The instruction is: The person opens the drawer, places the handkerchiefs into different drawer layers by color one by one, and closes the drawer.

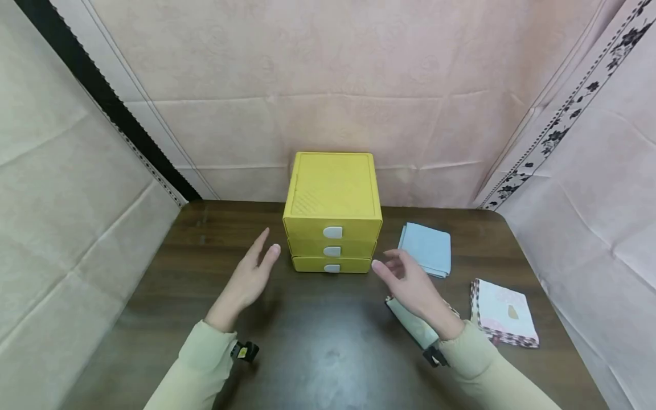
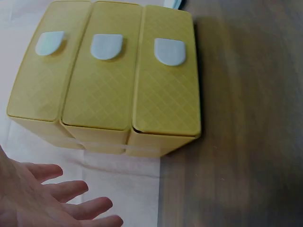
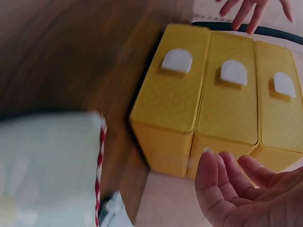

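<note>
A yellow three-drawer box (image 1: 333, 185) with white tab handles stands at the back of the table, all its drawers closed. My left hand (image 1: 248, 276) hovers at its front left with fingers straight and spread, apart from the box and holding nothing. By the lower right front corner is my right hand (image 1: 412, 285), its fingers loosely bent and empty. The right wrist view shows that hand (image 3: 246, 189) beside the box's side; contact cannot be told. Under the right forearm lies a folded pale green cloth (image 1: 410, 323) with a patterned edge, partly hidden.
A folded light blue cloth (image 1: 427, 247) lies right of the box. Farther right is a folded white cloth (image 1: 507, 310) with a brown checked border. Pale fabric (image 1: 328, 74) hangs behind the dark wooden table (image 1: 328, 364) and along both sides.
</note>
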`<control>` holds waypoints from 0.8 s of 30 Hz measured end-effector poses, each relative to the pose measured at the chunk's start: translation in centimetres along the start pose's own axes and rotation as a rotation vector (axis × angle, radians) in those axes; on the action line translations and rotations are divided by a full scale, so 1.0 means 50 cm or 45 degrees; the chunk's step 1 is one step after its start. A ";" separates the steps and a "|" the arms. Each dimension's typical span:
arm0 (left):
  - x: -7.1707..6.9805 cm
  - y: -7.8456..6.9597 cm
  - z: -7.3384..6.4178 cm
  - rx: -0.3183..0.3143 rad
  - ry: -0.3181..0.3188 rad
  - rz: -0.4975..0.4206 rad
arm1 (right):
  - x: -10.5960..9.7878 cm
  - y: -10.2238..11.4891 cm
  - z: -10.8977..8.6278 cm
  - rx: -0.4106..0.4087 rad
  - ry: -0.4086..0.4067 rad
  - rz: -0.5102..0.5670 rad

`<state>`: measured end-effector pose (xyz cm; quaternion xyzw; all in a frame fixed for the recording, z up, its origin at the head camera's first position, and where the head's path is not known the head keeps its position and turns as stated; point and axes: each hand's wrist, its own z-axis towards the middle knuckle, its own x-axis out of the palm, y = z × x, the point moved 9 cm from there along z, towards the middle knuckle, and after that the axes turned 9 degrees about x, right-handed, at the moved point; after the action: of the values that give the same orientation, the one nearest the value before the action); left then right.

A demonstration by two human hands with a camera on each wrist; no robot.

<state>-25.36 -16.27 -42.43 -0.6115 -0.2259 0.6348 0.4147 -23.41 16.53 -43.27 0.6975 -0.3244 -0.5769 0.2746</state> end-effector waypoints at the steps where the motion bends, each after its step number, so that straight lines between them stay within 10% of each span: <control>1: -0.002 -0.004 0.004 0.005 -0.004 -0.022 | 0.003 0.002 0.000 0.017 0.018 0.024; 14: -0.016 -0.043 0.043 0.070 -0.061 -0.522 | 0.063 0.037 -0.004 0.119 0.203 0.470; 24: -0.029 -0.065 0.072 0.086 -0.070 -0.657 | 0.101 0.085 0.002 0.093 0.384 0.669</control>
<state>-28.14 -14.84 -38.47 -0.5021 -0.3643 0.5317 0.5767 -23.47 9.93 -43.26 0.6770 -0.4698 -0.3640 0.4342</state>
